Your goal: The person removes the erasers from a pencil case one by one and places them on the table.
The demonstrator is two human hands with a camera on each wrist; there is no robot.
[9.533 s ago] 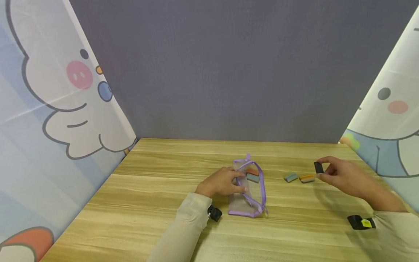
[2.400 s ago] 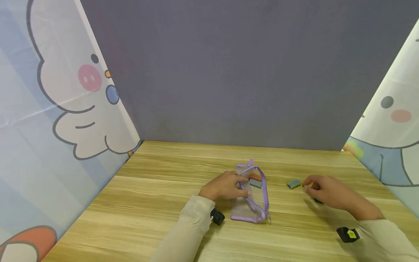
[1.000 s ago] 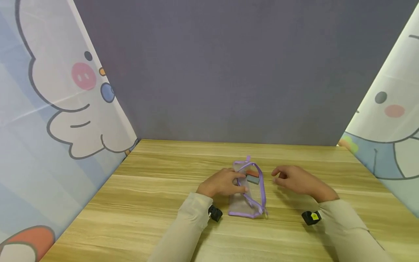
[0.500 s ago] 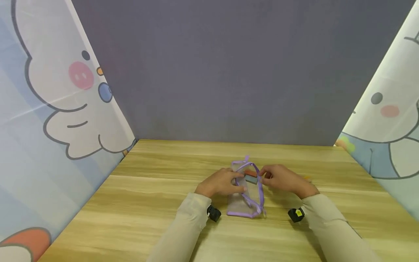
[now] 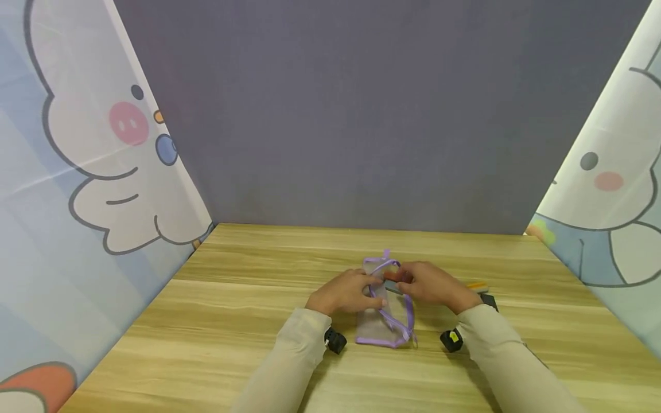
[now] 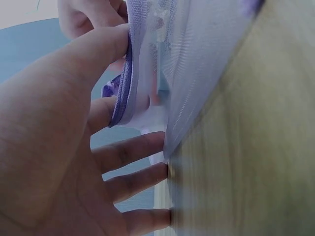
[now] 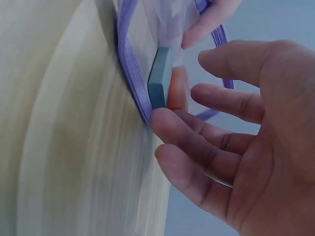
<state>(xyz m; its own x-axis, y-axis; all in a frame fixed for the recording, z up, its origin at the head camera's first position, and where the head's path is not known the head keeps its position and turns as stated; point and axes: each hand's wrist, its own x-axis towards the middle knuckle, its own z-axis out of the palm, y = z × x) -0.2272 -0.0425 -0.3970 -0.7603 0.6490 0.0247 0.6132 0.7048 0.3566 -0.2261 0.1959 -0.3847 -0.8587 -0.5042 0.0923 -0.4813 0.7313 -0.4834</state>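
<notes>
My left hand [image 5: 347, 292] pinches the zipped edge of a mesh pouch [image 5: 373, 326] with purple trim between thumb and index finger; its other fingers are spread by the tabletop. The pouch lies on the table with its mouth open to the right. Inside are a grey-blue block [image 7: 160, 78] and an orange block [image 7: 178, 88], side by side. At the mouth is my right hand [image 5: 431, 284], thumb and fingers apart, fingertips close to both blocks; whether they touch is unclear. Nothing is gripped in it.
Right of the pouch, beyond my right forearm, lie a yellow-orange and grey block [image 5: 477, 287] and a black block [image 5: 488, 300], partly covered by the arm. A wooden tabletop [image 5: 248, 275] meets a grey panel [image 5: 361, 115] at the back. Printed cloths flank both sides.
My right hand held the black block, set it down at the right, then moved left to the pouch mouth, fingertips now at the opening. My left hand keeps its hold on the pouch.
</notes>
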